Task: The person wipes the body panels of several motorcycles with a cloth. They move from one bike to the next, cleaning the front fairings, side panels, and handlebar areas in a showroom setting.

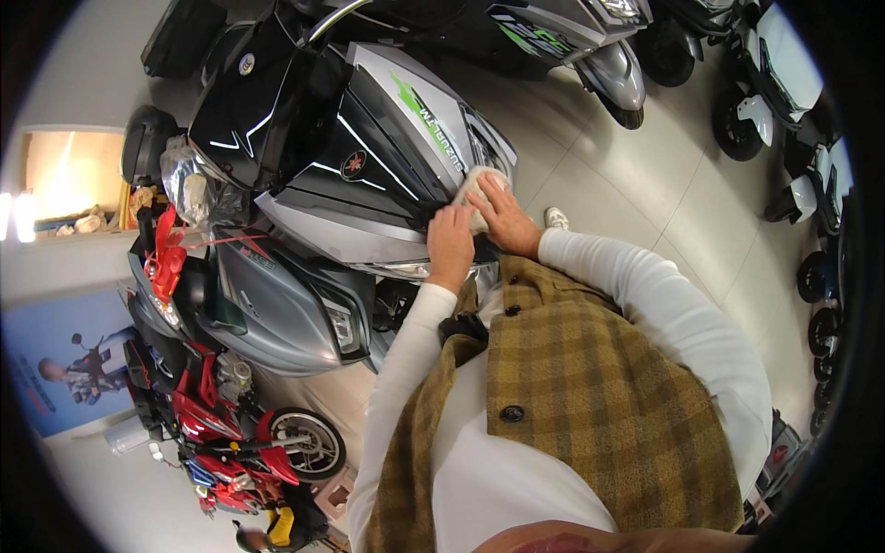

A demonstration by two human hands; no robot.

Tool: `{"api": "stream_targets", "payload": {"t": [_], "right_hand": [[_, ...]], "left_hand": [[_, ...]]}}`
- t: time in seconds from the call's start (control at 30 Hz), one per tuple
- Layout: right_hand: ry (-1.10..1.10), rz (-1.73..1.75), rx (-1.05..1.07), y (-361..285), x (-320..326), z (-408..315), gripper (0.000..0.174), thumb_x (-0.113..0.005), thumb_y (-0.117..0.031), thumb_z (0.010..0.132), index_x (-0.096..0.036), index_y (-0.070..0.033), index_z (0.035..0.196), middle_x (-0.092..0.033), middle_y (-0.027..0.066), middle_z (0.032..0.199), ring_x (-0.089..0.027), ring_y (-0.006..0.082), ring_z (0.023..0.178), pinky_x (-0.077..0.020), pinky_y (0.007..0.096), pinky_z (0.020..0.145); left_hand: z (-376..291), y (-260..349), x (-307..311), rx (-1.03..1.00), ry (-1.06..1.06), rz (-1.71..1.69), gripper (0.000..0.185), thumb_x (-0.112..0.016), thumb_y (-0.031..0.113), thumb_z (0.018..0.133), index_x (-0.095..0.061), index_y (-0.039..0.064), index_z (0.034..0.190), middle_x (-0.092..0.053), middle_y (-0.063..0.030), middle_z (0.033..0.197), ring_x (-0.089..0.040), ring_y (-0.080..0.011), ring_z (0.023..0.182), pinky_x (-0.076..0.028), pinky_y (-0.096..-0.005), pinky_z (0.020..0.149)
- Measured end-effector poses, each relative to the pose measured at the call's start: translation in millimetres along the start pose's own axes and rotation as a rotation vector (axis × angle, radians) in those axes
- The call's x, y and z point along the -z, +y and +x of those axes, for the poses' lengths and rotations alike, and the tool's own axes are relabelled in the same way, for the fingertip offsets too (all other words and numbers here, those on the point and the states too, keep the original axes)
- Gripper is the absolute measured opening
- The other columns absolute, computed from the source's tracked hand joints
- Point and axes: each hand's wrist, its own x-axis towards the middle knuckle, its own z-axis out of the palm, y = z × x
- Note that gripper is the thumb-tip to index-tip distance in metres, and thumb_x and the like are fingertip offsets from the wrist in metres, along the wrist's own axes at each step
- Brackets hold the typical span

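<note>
A pale cloth (476,185) lies pressed against the front nose of a silver and black motor scooter (387,155). My right hand (508,218) is spread over the cloth, fingers pointing forward along it. Right beside it, my left hand (451,245) rests at the cloth's left edge with bent fingers on the scooter's nose; whether it grips the cloth is hidden. The scooter's front panel carries a round red and black badge (355,164), white line trim and a green graphic with Suzuki-like lettering. Its clear headlight (397,269) shows below my left hand.
A grey scooter (276,304) stands close on the left, with a red ribbon (166,256) on its handlebar. Red motorcycles (207,415) are farther down that side. Another silver scooter (615,69) is ahead. More scooters (750,124) line the right, across the tiled floor (622,180).
</note>
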Motion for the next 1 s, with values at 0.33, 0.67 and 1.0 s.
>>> {"api": "stream_targets", "payload": {"t": [0.33,0.67,1.0], "right_hand": [[0.111,0.169,-0.036,12.2,32.9,52.9,0.085,-0.074,-0.010,0.086,-0.035,-0.017,0.162,-0.030,0.0227,0.166,-0.029,0.0443,0.155,-0.0278,0.0661,0.121],[0.271,0.264,-0.130,27.7,62.8,234.5,0.074,-0.071,-0.035,0.086,-0.047,-0.015,0.154,-0.040,0.0223,0.161,-0.038,0.0409,0.150,-0.0316,0.0678,0.114],[0.160,1.162,-0.567,132.2,43.8,225.9,0.041,-0.069,-0.023,0.088,-0.068,0.000,0.122,-0.074,0.0179,0.109,-0.069,0.0250,0.100,-0.0525,0.0362,0.096]], "left_hand": [[73.9,-15.9,38.2,-0.010,0.039,-0.181,0.046,-0.076,0.009,0.085,-0.061,0.004,0.128,-0.063,-0.0173,0.125,-0.060,-0.0381,0.118,-0.051,-0.0445,0.102],[188.8,-37.0,30.0,0.190,0.439,0.018,0.061,-0.064,0.021,0.100,-0.043,-0.001,0.153,-0.041,-0.0267,0.157,-0.043,-0.0449,0.144,-0.039,-0.0496,0.117],[186.7,-41.8,12.7,0.176,0.296,0.351,0.065,-0.073,0.028,0.092,-0.053,-0.003,0.146,-0.055,-0.0201,0.150,-0.048,-0.0428,0.143,-0.037,-0.0519,0.117]]}}
